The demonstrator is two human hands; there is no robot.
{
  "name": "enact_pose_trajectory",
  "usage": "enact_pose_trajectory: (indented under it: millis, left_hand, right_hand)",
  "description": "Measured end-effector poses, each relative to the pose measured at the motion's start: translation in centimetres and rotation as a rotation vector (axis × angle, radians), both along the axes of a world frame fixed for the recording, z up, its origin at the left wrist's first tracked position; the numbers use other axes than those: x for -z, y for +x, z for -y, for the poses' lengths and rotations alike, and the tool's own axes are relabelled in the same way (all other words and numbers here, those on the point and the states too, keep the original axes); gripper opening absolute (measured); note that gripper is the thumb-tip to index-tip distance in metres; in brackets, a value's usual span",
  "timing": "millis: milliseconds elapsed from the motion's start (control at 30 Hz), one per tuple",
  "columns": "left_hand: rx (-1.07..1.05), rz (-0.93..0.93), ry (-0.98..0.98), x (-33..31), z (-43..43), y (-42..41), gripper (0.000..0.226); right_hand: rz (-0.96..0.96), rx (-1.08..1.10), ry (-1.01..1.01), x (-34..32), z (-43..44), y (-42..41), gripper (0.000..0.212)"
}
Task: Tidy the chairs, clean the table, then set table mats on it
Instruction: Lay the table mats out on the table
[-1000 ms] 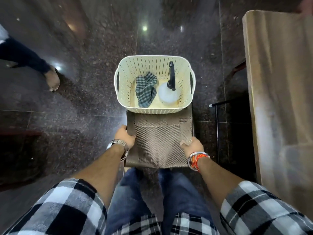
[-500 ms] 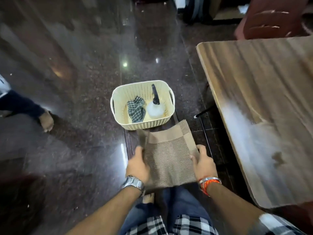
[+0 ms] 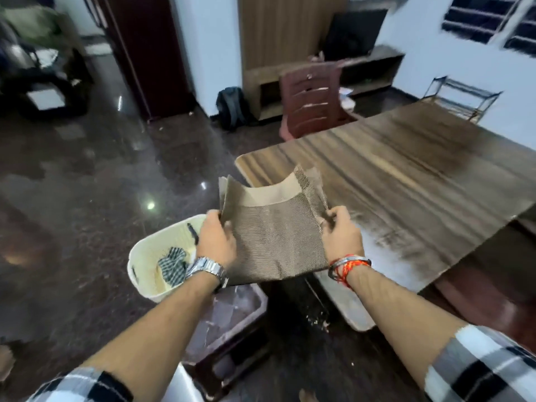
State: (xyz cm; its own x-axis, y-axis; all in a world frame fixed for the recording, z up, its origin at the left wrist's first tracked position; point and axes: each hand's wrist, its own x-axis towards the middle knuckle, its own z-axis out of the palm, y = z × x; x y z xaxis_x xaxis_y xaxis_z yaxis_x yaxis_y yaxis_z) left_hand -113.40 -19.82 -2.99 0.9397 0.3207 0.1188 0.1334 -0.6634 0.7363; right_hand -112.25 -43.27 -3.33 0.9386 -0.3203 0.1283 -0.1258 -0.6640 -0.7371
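Table mats [image 3: 275, 236], head view (the only one): a thin stack of brown woven mats is hanging in the air between both hands. It is sagging in the middle, and the far end is curling up over the near-left corner of the desk [image 3: 406, 181]. Can't tell whether it's touching the desk; looks clear of it.

The left hand [image 3: 216, 239] is gripping the left edge, with the fingers curled round it. The right hand [image 3: 340, 233] is pinching the right edge, where the layers are fanning apart, so it's likely more than one mat. The long axis is running away from the person, toward the desk corner.

Key relation: the desk is lying ahead and to the right of the mats, so the right hand is the nearer one to the surface. My guess is the next move is a forward-right carry, then peeling one mat off. The desk top is showing a pale hazy patch near the person's edge; wet or glare, can't tell.

Around:
- A cream basket [image 3: 137, 282] is sitting low left, just beside the left wrist. It is holding a checked cloth [image 3: 172, 265] and a black spray nozzle [image 3: 192, 232].
- The basket is resting on a dark stool [image 3: 232, 309], partly hidden.
- A red-brown chair [image 3: 310, 103] is standing at the desk's far end.
- A backpack [image 3: 232, 107] is sitting on the floor beyond.

Only snag risk I'm seeing: the basket beside the left forearm.
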Motion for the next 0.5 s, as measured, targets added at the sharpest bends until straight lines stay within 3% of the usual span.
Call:
enact_pose_trajectory:
  millis: [267,500]
  left_hand:
    - [0.026,0.249,-0.055,-6.1,11.9,5.8,0.021]
    - [0.085,0.464,0.004,-12.0,24.1,11.3,0.023]
  right_hand:
    - [0.247,0.139,0.210,-6.1,12.0,2.7,0.015]
    - [0.363,0.068,0.229,-10.1,27.8,7.4,0.018]
